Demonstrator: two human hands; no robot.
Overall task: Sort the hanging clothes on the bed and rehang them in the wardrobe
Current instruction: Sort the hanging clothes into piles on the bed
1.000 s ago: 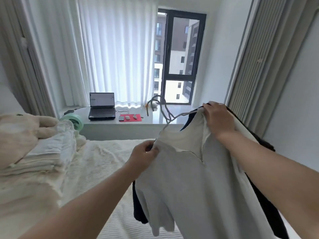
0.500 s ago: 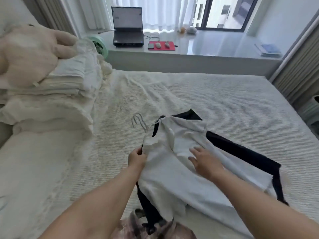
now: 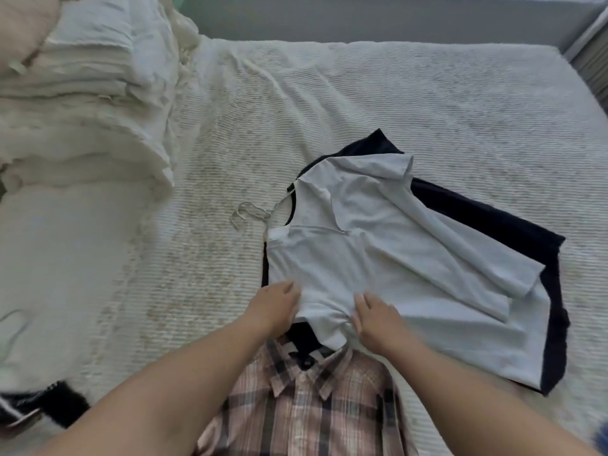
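Observation:
A white polo shirt [image 3: 388, 258] lies flat on the bed [image 3: 460, 103], spread over a dark navy garment [image 3: 500, 225]. Their wire hanger hooks [image 3: 245, 214] stick out to the left of the collar. My left hand [image 3: 274, 307] is closed on the edge of the white shirt's near sleeve. My right hand [image 3: 376, 319] rests on the same sleeve, with the cloth bunched up against its thumb. A pink plaid shirt [image 3: 316, 399] lies nearest to me, partly under my forearms and under that sleeve.
A stack of folded cream bedding [image 3: 85, 103] fills the bed's left side, with a beige plush toy [image 3: 23, 24] on top. A black and white item [image 3: 36, 406] lies at the lower left. A grey ledge [image 3: 362, 18] runs behind the bed.
The white and navy clothes went from held up in the air to lying on the bed. Both hands slid down from the collar to the near sleeve. My view tilted down.

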